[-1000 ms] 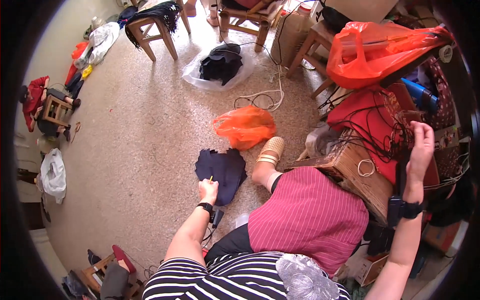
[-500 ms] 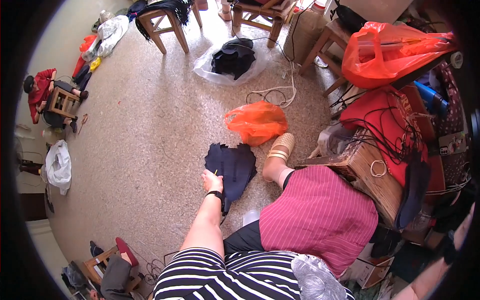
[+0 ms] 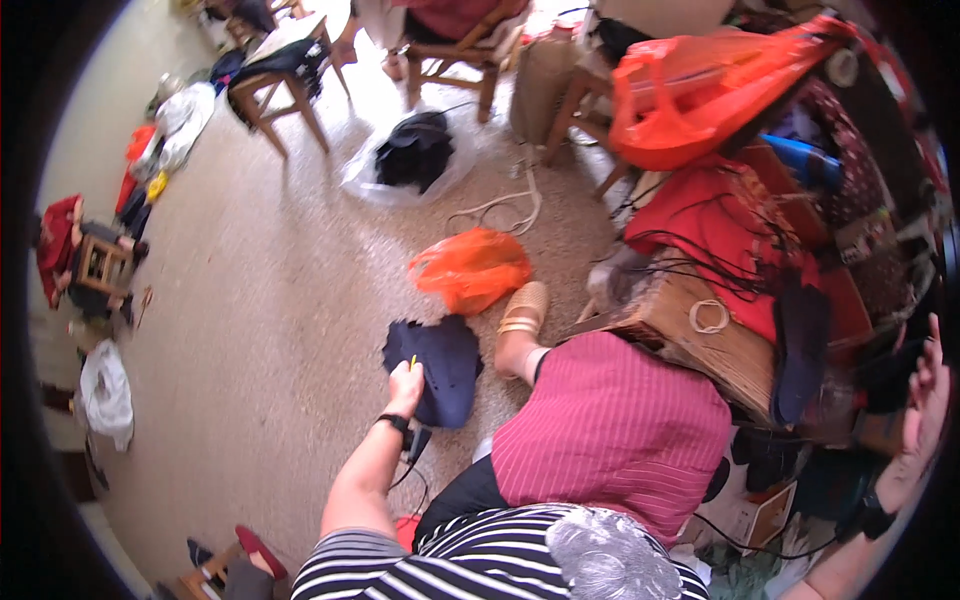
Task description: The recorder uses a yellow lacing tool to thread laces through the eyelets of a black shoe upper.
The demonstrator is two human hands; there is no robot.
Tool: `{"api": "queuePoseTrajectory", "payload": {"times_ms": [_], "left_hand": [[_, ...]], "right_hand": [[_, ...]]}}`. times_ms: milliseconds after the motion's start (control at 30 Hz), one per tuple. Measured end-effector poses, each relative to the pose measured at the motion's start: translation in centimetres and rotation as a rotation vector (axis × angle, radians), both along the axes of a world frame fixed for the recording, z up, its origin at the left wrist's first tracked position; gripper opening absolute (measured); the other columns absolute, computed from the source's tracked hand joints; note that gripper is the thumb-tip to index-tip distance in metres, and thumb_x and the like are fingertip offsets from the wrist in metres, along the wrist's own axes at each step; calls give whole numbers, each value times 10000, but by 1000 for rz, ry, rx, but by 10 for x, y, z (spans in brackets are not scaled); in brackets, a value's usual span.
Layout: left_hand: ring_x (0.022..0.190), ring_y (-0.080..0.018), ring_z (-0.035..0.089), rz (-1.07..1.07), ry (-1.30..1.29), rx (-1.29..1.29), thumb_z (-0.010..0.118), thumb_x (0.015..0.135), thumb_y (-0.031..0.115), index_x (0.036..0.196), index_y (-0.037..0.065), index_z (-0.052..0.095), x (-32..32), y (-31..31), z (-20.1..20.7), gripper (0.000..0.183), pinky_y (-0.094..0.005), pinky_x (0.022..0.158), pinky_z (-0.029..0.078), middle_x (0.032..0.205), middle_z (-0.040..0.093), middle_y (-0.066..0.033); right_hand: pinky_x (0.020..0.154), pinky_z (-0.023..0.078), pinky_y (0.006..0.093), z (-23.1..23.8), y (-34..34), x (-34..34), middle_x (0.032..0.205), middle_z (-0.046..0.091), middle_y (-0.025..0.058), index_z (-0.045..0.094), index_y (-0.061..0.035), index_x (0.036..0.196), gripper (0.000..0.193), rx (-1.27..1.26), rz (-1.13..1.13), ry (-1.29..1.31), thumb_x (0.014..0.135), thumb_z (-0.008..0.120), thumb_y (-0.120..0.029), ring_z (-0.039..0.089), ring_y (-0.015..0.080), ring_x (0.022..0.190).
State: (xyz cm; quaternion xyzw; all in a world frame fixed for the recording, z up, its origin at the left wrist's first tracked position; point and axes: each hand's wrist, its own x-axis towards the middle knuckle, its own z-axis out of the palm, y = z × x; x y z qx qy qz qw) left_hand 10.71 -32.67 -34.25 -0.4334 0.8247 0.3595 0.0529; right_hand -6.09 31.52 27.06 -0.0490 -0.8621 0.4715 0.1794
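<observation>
My left hand (image 3: pixel 405 387) is closed around a thin yellow stick-like thing (image 3: pixel 413 361), whose kind is too small to make out. It is held over a dark navy cloth piece (image 3: pixel 450 375) with jagged edges, lying on the floor in front of me. A small black object (image 3: pixel 417 441) with a cord shows beside my left wrist. At the far right edge, my right hand (image 3: pixel 922 415) is raised with its fingers stretched out and nothing seen in it, near the cluttered wooden box.
An orange plastic bag (image 3: pixel 474 268) lies beyond the cloth, by my sandalled foot (image 3: pixel 524 308). Farther off are a clear bag of black cloth (image 3: pixel 415 155) and a white cable (image 3: pixel 530 205). To the right stands a wooden box (image 3: pixel 735 335) with red fabric and cords.
The whole view has shifted, so floor things sit farther left. My right hand has come further into view, fingers spread. My left hand still grips the yellow thing over the cloth.
</observation>
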Motion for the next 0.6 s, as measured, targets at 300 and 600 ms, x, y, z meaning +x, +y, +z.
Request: {"api": "queuePoseTrajectory", "payload": {"times_ms": [300,600], "left_hand": [[447,-47,386,94,768,1218,591,1008,238,927,161,597,-95,101,310,112,-209,417,272,680,557,57],[595,-66,416,-838,398,868,618,1033,166,1001,85,548,-97,203,334,112,-236,535,359,807,534,51]], "right_hand": [[418,275,147,-80,-77,45,1040,722,65,600,-31,1230,216,-458,100,-107,1035,576,-121,366,-34,470],[485,382,163,-108,-77,99,1003,710,101,602,-40,1137,129,-713,191,56,1025,570,-95,499,19,571]]}}
